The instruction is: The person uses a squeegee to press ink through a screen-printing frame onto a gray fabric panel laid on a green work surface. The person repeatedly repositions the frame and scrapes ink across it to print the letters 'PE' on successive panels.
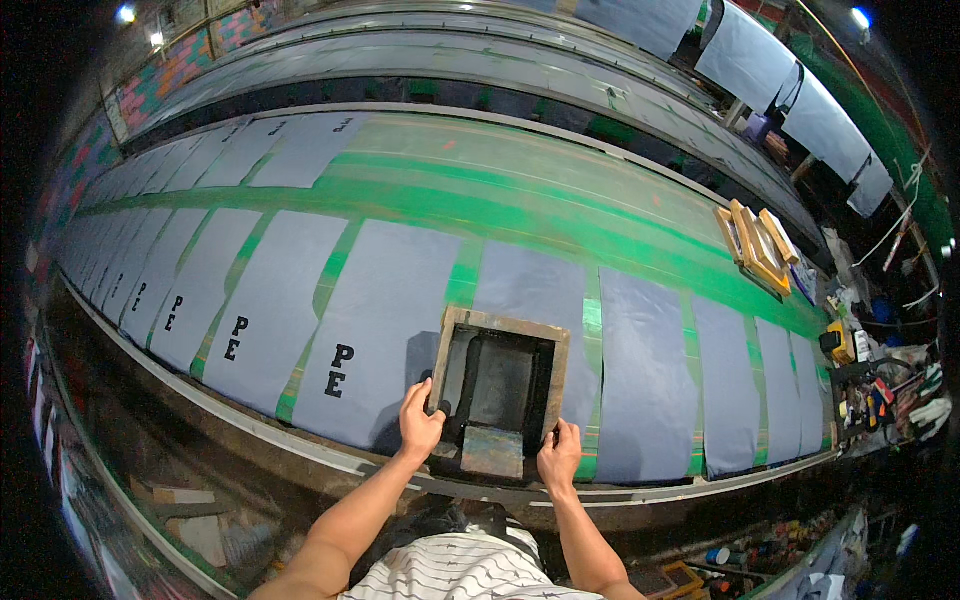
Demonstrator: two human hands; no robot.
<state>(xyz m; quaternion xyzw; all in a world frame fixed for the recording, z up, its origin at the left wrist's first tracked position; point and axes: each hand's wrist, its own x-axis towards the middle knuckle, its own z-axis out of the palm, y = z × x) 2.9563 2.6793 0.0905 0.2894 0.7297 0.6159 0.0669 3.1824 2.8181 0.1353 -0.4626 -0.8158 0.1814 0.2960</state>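
Note:
A wooden-rimmed printing screen (507, 323) lies over a blue-grey fabric panel (530, 278) on the long green table. Dark ink smears the inside of its mesh. At the near end of the screen rests a flat squeegee (492, 452) with a worn, stained face; neither hand is on it. My left hand (420, 425) is closed on the screen's left edge near its front corner. My right hand (560, 456) grips the right edge at the near corner. Left of the screen lies a fabric panel (392, 275) with black printed letters.
More printed panels (270, 280) run leftward in a row. Unmarked panels (645, 370) lie to the right. Wooden frames (755, 245) are stacked at the table's far right, near a cluttered heap (885, 400). A pale rail (650, 493) edges the table. Panels hang (825, 125) at the upper right.

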